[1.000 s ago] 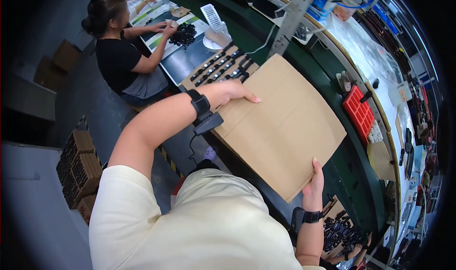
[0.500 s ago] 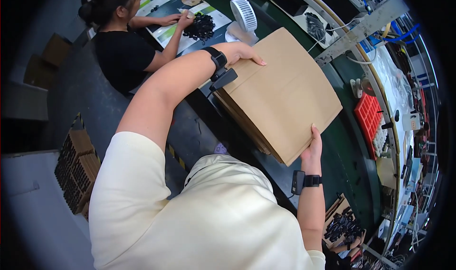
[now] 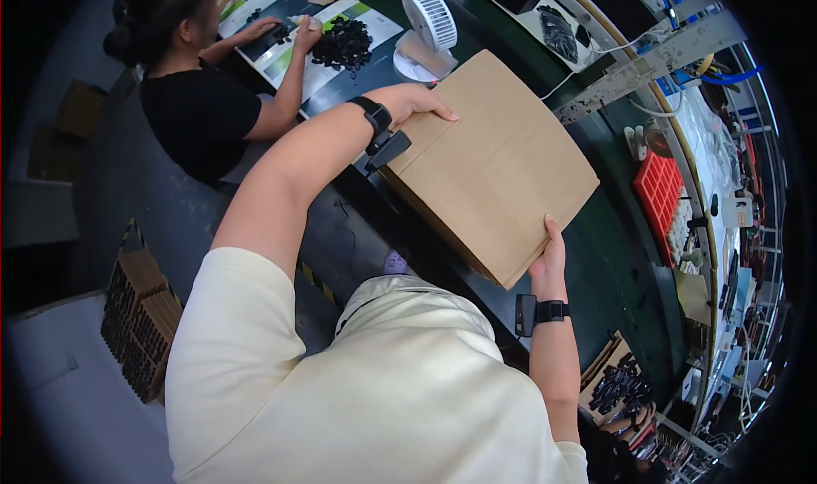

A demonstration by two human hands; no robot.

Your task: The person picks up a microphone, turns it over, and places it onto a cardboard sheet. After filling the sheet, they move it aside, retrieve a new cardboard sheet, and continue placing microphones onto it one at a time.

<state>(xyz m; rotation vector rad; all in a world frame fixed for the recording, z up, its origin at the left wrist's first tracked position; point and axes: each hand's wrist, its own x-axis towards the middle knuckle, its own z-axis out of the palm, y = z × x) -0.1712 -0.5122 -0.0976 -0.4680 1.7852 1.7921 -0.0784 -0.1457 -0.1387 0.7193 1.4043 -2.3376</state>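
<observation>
Centre of the frame: a closed brown box (image 3: 494, 165) rests on the dark green surface (image 3: 613, 229), its top flaps shut, so its contents cannot be seen. The left hand (image 3: 417, 101), wearing a black wristband, lies palm-down on the box's upper left edge with fingers spread over the top. The right hand (image 3: 549, 259), also with a wristband, grips the box's lower right corner, thumb on top and fingers under the edge.

Upper centre: a small white fan (image 3: 425, 25) stands just beyond the box. Upper left: a seated co-worker in black (image 3: 191, 114) works with both hands beside a heap of small black parts (image 3: 340, 46) lying on printed sheets.

Right edge: a red tray (image 3: 659, 195) with rows of cells; whether the cells are filled cannot be told. Lower right: an open carton (image 3: 617, 382) holds black parts. Lower left: stacked cartons (image 3: 136, 318) on the floor.
</observation>
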